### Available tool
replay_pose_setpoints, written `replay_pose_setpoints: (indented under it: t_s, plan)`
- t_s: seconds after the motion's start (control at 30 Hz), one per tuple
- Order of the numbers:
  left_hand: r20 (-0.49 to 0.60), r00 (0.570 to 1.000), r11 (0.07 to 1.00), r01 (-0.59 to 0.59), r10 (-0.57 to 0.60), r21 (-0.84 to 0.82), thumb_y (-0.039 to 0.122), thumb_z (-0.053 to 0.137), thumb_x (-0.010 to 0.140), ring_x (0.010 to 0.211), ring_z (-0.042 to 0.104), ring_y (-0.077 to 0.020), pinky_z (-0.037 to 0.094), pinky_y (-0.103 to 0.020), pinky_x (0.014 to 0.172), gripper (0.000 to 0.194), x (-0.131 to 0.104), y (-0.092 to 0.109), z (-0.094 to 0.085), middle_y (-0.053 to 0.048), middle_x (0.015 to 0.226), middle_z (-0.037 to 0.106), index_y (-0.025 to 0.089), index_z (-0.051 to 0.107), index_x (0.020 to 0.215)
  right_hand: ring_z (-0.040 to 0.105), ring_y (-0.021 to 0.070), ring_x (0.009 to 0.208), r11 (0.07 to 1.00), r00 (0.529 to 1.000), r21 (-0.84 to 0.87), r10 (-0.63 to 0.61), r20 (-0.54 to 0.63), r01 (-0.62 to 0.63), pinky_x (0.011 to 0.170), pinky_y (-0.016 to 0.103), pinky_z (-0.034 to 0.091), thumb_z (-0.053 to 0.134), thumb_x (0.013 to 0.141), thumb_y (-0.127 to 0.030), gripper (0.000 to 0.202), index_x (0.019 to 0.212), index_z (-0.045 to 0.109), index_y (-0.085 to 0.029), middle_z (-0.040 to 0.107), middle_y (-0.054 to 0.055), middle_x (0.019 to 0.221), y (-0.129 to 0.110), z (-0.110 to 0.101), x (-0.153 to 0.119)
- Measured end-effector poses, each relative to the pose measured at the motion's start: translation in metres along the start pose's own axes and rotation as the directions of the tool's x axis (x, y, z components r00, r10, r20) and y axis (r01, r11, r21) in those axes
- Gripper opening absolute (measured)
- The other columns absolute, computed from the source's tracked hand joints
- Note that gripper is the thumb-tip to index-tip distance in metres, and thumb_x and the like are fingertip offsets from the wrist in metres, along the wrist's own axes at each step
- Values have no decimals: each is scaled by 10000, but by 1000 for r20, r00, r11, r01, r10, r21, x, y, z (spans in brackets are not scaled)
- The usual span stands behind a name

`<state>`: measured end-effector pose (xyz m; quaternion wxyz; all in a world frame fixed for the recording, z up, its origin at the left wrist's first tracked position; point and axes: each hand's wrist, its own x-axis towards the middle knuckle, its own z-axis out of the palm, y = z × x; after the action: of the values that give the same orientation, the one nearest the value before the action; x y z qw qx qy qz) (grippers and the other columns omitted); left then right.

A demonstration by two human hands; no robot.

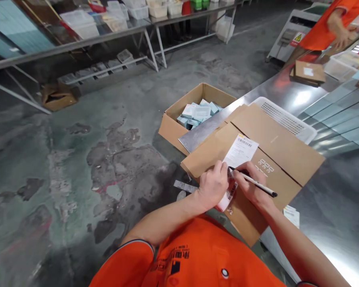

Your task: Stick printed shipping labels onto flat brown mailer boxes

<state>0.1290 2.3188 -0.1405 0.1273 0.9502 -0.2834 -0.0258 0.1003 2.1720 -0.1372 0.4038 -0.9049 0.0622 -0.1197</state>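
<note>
A flattened brown cardboard carton (279, 165) lies over the edge of the metal table in front of me. On it is a white printed shipping label (241, 151) with barcodes, its middle covered by my hands. My right hand (253, 183) is closed around a white pen (259, 184) with black ends. Its fingertips meet those of my left hand (214, 185) over the label. The left fingers are curled in a pinch, and what they grip is hidden.
Beneath the carton's far side is a white perforated tray (287, 119) on the metal table (332, 191). An open cardboard box (179, 129) of small light-blue boxes stands beyond the table edge. Brown parcels (309, 73) lie farther right, near a person in orange (324, 30).
</note>
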Motion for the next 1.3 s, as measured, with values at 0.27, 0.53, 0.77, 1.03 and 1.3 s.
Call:
replay_pose_setpoints:
  t_s: [0.27, 0.53, 0.77, 1.03, 1.3]
  plan:
    - [11, 1000, 1000, 5, -5, -7, 315, 431, 1011, 819, 709, -175, 550, -255, 606, 357, 1, 0, 0, -81, 1073, 642, 139, 508, 1312, 492, 132, 538, 999, 996, -6, -34, -83, 33, 536, 264, 382, 547, 776, -319, 132, 684, 550, -224, 574, -18, 590, 7, 1, -2]
    - [12, 1000, 1000, 6, -6, -16, 335, 491, 987, 833, 706, -175, 544, -240, 610, 365, 1, 0, 0, -81, 1070, 637, 151, 518, 1300, 478, 136, 522, 999, 994, -39, -30, -103, 26, 533, 276, 379, 552, 784, -323, 125, 700, 543, -230, 570, -16, 588, 5, 1, -3]
    - [58, 998, 1000, 7, -5, -20, 333, 457, 1004, 849, 705, -184, 553, -262, 623, 377, 1, 0, -4, -84, 1095, 634, 137, 506, 1323, 468, 132, 517, 999, 998, -6, -46, -50, 45, 524, 271, 365, 547, 767, -302, 120, 674, 523, -229, 553, -20, 576, 6, 0, -3]
    - [24, 1000, 1000, -3, 3, -24, 385, 516, 981, 838, 701, -177, 547, -253, 615, 398, 1, -1, -1, -83, 1084, 633, 142, 513, 1295, 445, 134, 519, 999, 995, -30, -19, -98, 16, 519, 274, 355, 532, 730, -285, 103, 648, 499, -232, 524, -20, 562, 5, 0, -2]
    - [13, 1000, 1000, -8, 8, -24, 377, 523, 976, 839, 695, -176, 547, -250, 615, 405, 1, -2, 2, -78, 1072, 626, 145, 504, 1308, 453, 129, 514, 1000, 997, 3, -14, -80, 14, 512, 270, 352, 537, 731, -287, 97, 655, 520, -230, 542, -18, 567, 4, 0, -1]
